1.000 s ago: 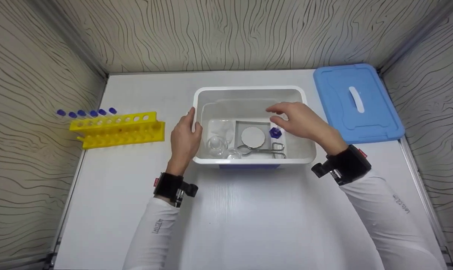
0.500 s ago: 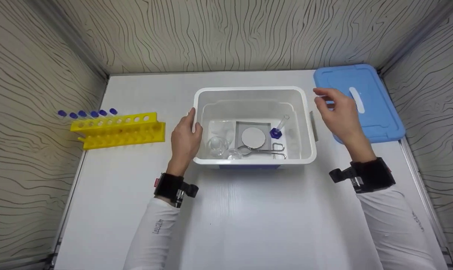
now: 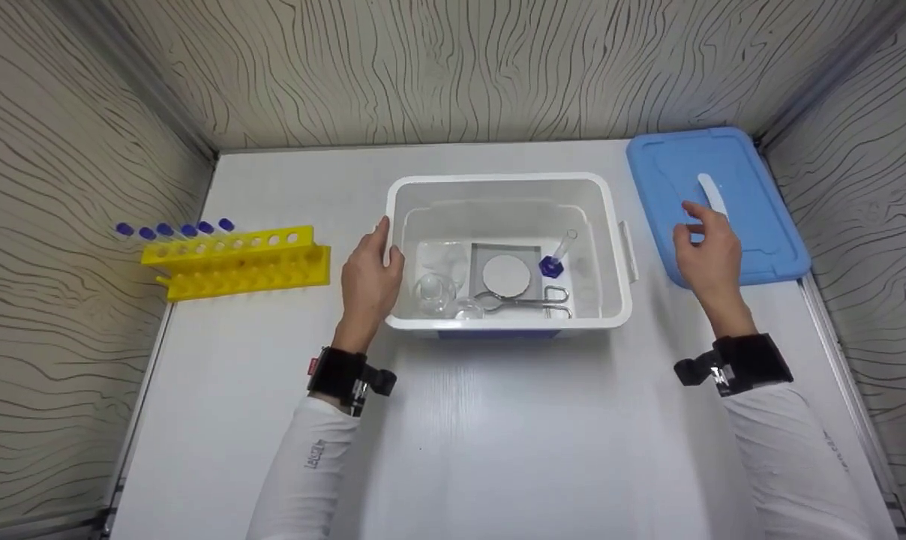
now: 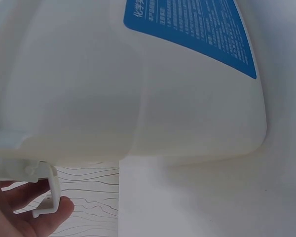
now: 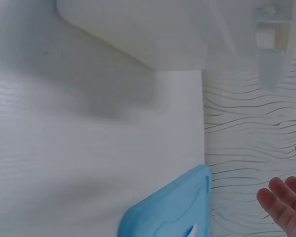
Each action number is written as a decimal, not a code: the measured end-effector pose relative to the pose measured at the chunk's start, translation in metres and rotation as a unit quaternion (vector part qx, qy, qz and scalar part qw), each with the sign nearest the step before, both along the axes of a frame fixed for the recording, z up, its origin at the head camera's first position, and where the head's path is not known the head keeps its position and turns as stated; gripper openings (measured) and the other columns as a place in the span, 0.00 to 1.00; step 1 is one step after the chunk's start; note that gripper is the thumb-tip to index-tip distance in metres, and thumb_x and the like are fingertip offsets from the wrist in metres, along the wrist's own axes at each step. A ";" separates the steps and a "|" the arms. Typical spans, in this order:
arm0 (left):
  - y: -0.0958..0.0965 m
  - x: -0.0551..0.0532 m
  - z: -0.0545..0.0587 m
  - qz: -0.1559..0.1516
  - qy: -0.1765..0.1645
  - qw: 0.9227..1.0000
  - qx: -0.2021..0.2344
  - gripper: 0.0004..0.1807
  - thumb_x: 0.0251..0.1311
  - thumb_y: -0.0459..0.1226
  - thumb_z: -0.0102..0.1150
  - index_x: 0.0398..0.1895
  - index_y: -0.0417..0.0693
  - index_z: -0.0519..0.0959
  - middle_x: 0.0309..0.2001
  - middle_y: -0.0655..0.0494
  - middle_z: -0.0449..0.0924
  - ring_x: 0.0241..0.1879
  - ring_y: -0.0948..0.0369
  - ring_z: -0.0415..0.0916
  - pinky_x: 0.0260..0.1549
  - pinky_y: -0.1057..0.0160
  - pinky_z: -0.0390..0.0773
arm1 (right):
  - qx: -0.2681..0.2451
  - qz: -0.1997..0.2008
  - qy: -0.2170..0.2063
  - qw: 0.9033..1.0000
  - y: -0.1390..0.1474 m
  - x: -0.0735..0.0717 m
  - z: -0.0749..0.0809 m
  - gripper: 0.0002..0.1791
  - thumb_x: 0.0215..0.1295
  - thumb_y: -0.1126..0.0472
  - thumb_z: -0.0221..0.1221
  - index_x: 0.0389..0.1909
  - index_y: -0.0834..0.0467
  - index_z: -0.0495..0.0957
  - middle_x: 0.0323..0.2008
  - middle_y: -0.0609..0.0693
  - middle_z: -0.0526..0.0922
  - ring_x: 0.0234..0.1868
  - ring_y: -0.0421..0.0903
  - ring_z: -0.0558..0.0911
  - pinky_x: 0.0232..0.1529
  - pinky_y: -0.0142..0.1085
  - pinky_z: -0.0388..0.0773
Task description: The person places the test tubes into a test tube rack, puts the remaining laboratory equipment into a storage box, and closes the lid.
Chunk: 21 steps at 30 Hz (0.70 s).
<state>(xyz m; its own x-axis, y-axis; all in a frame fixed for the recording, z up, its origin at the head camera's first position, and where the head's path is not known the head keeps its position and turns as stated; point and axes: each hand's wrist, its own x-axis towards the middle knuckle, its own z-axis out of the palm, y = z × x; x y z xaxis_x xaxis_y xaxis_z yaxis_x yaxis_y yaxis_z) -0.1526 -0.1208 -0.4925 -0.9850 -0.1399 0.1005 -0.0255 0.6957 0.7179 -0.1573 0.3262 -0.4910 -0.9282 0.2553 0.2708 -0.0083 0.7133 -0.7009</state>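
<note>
A white plastic storage bin (image 3: 498,324) stands in the middle of the table. My left hand (image 3: 370,274) lies along its left side, thumb near the rim; in the left wrist view its fingers (image 4: 27,217) are around the white side clip (image 4: 54,192). My right hand (image 3: 709,255) hovers over the blue lid (image 3: 760,180), fingers loosely bent, holding nothing. Inside the bin are a measuring cylinder (image 3: 552,266) with a purple base, metal tongs (image 3: 524,302), a wire gauze (image 3: 532,253) with a white round centre (image 3: 506,275), and clear glassware (image 3: 433,292).
At the left stands a yellow test tube rack (image 3: 243,281) holding several tubes with purple caps (image 3: 165,229). Patterned panels (image 3: 423,67) wall in the table's back and sides. A white clip (image 3: 628,251) hangs on the bin's right side.
My right hand has moved right from above the bin, beside the measuring cylinder, to over the blue lid. The bin's right clip has come into view. My left hand has stayed put.
</note>
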 end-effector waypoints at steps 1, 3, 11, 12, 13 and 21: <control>0.000 0.000 0.000 0.000 -0.001 1.000 0.001 0.28 0.69 0.39 0.50 0.72 0.47 0.67 0.55 0.44 0.82 0.54 0.50 0.81 0.57 0.51 0.80 | 0.002 -0.005 -0.011 1.000 0.004 0.001 -0.006 0.21 0.70 0.65 0.51 0.61 0.64 0.76 0.58 0.65 0.79 0.53 0.61 0.81 0.42 0.20 0.64; 0.000 0.000 0.000 0.000 -0.002 1.000 0.002 0.28 0.69 0.38 0.51 0.72 0.47 0.67 0.54 0.44 0.82 0.52 0.51 0.81 0.56 0.51 0.80 | 0.007 -0.012 -0.033 0.999 0.011 0.003 -0.017 0.20 0.70 0.65 0.50 0.59 0.66 0.77 0.56 0.67 0.80 0.52 0.62 0.81 0.43 0.27 0.67; 0.000 -0.001 0.000 0.006 0.005 1.000 0.007 0.28 0.68 0.38 0.51 0.71 0.46 0.68 0.52 0.43 0.83 0.50 0.51 0.82 0.53 0.52 0.81 | 0.041 -0.032 -0.106 0.993 0.027 0.003 -0.047 0.22 0.69 0.65 0.45 0.60 0.67 0.76 0.56 0.71 0.78 0.55 0.67 0.78 0.53 0.56 0.74; 0.000 -0.001 0.000 0.007 0.005 1.000 0.006 0.28 0.68 0.38 0.51 0.71 0.46 0.68 0.51 0.43 0.83 0.50 0.52 0.82 0.52 0.52 0.82 | 0.047 -0.032 -0.114 0.992 0.028 0.003 -0.049 0.23 0.69 0.65 0.45 0.60 0.67 0.76 0.56 0.72 0.78 0.56 0.68 0.78 0.54 0.58 0.73; 0.000 -0.001 0.000 0.007 0.004 1.000 0.006 0.28 0.68 0.38 0.51 0.71 0.47 0.68 0.51 0.43 0.83 0.49 0.52 0.82 0.52 0.52 0.82 | 0.054 -0.031 -0.119 0.991 0.029 0.002 -0.052 0.23 0.69 0.65 0.45 0.60 0.68 0.76 0.57 0.73 0.77 0.57 0.69 0.76 0.55 0.60 0.73; 0.000 -0.001 0.001 0.005 -0.003 1.000 0.006 0.28 0.68 0.38 0.51 0.72 0.46 0.68 0.53 0.44 0.83 0.50 0.52 0.82 0.54 0.52 0.81 | 0.093 -0.011 -0.160 0.983 0.033 0.001 -0.069 0.25 0.70 0.64 0.46 0.65 0.70 0.70 0.65 0.77 0.67 0.64 0.77 0.67 0.63 0.67 0.66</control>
<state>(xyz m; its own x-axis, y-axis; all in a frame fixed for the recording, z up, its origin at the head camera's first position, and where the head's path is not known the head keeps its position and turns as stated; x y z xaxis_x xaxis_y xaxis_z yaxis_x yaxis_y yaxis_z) -0.1535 -0.1205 -0.4918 -0.9842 -0.1506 0.0932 -0.0363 0.6867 0.7260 -0.1559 0.3592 -0.5601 -0.9684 0.2490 0.0105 0.2070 0.8270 -0.5228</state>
